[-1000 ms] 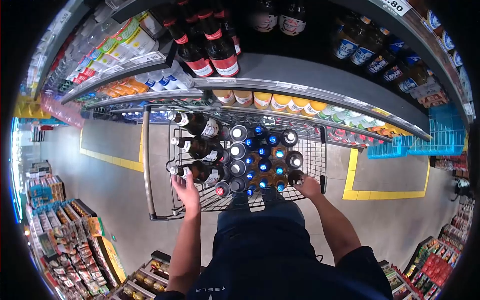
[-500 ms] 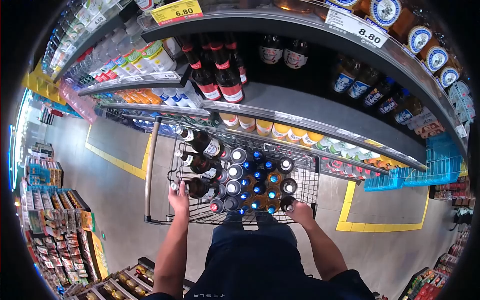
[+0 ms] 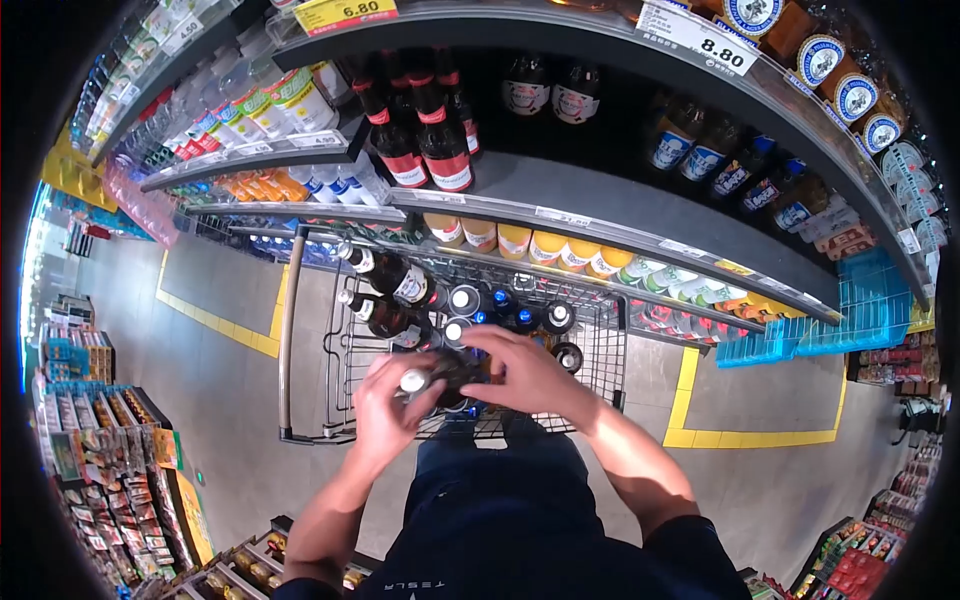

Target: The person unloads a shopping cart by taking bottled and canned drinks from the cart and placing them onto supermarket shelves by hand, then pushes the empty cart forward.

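- Shop floor (image 3: 240,400), grey with yellow lines, spreads beside the drinks shelves (image 3: 590,205).
- Wire cart (image 3: 292,330) below them, with two brown bottles (image 3: 395,278) lying at its left end and capped bottles standing to their right.
- Left hand (image 3: 382,415) and right hand (image 3: 530,375) now meet over the cart's near side; half a second ago they were well apart, so the handling centres on one bottle.
- Right fingers and thumb: parted, curved about that bottle's body; firm contact, cannot tell.
- Left fingers: closed around its neck.
- Dark bottle (image 3: 455,378): tilted between both hands, white cap leftward.
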Tool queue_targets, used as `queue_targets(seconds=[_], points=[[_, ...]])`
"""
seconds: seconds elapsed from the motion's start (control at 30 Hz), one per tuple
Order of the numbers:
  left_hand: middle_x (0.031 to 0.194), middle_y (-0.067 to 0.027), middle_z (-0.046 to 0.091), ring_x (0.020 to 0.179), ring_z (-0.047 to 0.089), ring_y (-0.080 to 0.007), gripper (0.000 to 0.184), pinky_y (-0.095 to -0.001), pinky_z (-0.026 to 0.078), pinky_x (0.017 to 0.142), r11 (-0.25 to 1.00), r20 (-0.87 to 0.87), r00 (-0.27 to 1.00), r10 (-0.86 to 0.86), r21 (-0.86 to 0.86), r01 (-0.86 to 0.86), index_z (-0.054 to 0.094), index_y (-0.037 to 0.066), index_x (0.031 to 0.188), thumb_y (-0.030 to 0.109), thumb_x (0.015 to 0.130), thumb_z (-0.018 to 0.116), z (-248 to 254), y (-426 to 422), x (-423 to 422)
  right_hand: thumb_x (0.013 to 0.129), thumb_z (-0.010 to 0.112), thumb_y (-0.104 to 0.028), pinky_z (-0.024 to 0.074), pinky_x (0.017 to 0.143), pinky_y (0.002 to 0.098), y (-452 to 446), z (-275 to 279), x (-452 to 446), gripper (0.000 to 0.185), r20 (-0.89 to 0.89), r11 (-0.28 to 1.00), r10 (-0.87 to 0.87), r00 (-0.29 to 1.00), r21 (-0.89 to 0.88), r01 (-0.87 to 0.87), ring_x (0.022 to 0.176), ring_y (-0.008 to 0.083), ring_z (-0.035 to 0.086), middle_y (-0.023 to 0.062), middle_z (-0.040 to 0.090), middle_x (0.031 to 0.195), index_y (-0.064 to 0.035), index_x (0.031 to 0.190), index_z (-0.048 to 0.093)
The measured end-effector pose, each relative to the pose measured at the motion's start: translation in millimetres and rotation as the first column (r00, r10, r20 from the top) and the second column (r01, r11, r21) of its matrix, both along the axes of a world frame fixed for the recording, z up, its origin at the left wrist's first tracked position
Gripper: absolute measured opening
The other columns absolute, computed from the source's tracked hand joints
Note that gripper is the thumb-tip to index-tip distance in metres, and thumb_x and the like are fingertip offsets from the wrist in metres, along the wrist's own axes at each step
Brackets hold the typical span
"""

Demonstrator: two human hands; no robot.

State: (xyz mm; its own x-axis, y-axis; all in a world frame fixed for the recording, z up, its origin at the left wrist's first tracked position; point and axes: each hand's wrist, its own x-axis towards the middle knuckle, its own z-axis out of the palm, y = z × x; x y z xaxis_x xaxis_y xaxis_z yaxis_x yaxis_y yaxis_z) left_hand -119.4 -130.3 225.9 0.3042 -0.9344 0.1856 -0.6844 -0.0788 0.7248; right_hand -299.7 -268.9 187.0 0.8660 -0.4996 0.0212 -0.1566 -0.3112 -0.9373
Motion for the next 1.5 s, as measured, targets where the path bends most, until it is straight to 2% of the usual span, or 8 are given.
queue_targets(seconds=[0.27, 0.4, 0.53, 0.8, 0.93, 1.13, 1.27, 1.5], points=[[0.097, -0.0081, 0.061, 0.088, 0.065, -0.0278, 0.028, -0.0371, 0.053, 0.073, 0.972, -0.029, 0.985, -0.168, -0.170, 0.160, 0.071, 0.010, 0.102, 0.022, 0.078, 0.081, 65, -100, -7, 0.064, 0.081, -0.028, 0.0548, 0.079, 0.0441, -65, 82, 22, 0.047, -0.013, 0.913, -0.089, 0.996, -0.400, 0.076, 0.090, 0.0389, 0.068, 0.0189, 0.070, 0.095, -0.0024, 0.100, 0.065], [0.106, -0.0111, 0.062, 0.093, 0.065, -0.0276, 0.044, -0.0374, 0.052, 0.077, 0.875, -0.126, 0.936, -0.329, -0.414, 0.252, 0.064, 0.008, 0.121, 0.020, 0.081, 0.078, 70, -150, -1, 0.072, 0.082, -0.016, 0.0552, 0.077, 0.0318, -104, 96, 9, 0.041, 0.127, 0.919, -0.254, 0.959, -0.277, 0.281, 0.086, 0.0204, 0.072, 0.0151, 0.072, 0.094, 0.0005, 0.106, 0.065], [0.110, -0.0136, 0.060, 0.093, 0.063, -0.0258, 0.055, -0.0332, 0.051, 0.077, 0.931, -0.186, 0.948, -0.260, -0.309, 0.195, 0.053, 0.007, 0.134, 0.016, 0.085, 0.076, 14, -131, 9, 0.087, 0.072, -0.005, 0.0541, 0.082, 0.0280, -121, 101, -7, 0.027, 0.364, 0.849, -0.505, 0.783, 0.044, 0.527, 0.090, 0.0118, 0.065, 0.0069, 0.070, 0.102, 0.0018, 0.111, 0.063], [0.116, -0.0162, 0.063, 0.095, 0.067, -0.0289, 0.056, -0.0403, 0.054, 0.082, 0.913, -0.317, 0.918, -0.239, 0.249, 0.324, 0.051, 0.008, 0.136, 0.025, 0.088, 0.074, -90, -11, 14, 0.087, 0.073, -0.008, 0.0519, 0.069, 0.0240, -178, 84, 2, 0.031, 0.373, 0.733, -0.494, 0.785, -0.307, 0.607, 0.076, 0.0078, 0.064, 0.0053, 0.071, 0.091, 0.0001, 0.115, 0.064], [0.115, -0.0164, 0.064, 0.098, 0.067, -0.0296, 0.055, -0.0405, 0.054, 0.082, 0.837, -0.368, 0.924, -0.108, 0.468, 0.284, 0.052, 0.008, 0.135, 0.027, 0.089, 0.073, -106, 26, 22, 0.086, 0.076, -0.032, 0.0407, 0.052, 0.0295, -226, 73, 14, 0.039, 0.028, 0.684, -0.620, 0.784, -0.469, 0.558, 0.054, 0.0095, 0.050, 0.0067, 0.066, 0.069, -0.0005, 0.108, 0.067], [0.115, -0.0162, 0.064, 0.103, 0.066, -0.0312, 0.055, -0.0414, 0.053, 0.088, 0.830, -0.352, 0.932, -0.084, 0.493, 0.261, 0.052, 0.010, 0.136, 0.027, 0.088, 0.073, -129, 47, 23, 0.087, 0.074, -0.038, 0.0524, 0.086, 0.0355, -276, 75, 52, 0.045, -0.080, 0.739, -0.522, 0.849, -0.539, 0.404, 0.096, 0.0253, 0.070, 0.0191, 0.071, 0.104, 0.0010, 0.109, 0.066], [0.112, -0.0170, 0.065, 0.100, 0.068, -0.0303, 0.053, -0.0407, 0.055, 0.084, 0.852, -0.293, 0.945, -0.144, 0.449, 0.269, 0.053, 0.008, 0.131, 0.022, 0.086, 0.076, -125, 33, 24, 0.093, 0.069, -0.031, 0.0512, 0.066, 0.0289, -305, 68, 67, 0.034, -0.074, 0.768, -0.329, 0.941, -0.601, 0.221, 0.075, 0.0151, 0.066, 0.0068, 0.071, 0.094, -0.0027, 0.111, 0.065], [0.113, -0.0173, 0.065, 0.104, 0.066, -0.0337, 0.052, -0.0427, 0.054, 0.086, 0.851, -0.278, 0.942, -0.189, 0.432, 0.298, 0.053, 0.008, 0.131, 0.025, 0.087, 0.075, -130, 14, 36, 0.094, 0.069, -0.030, 0.0564, 0.058, 0.0274, -303, 108, 96, 0.047, -0.333, 0.835, -0.387, 0.860, -0.522, 0.174, 0.070, 0.0152, 0.068, 0.0116, 0.069, 0.089, 0.0008, 0.125, 0.053]])
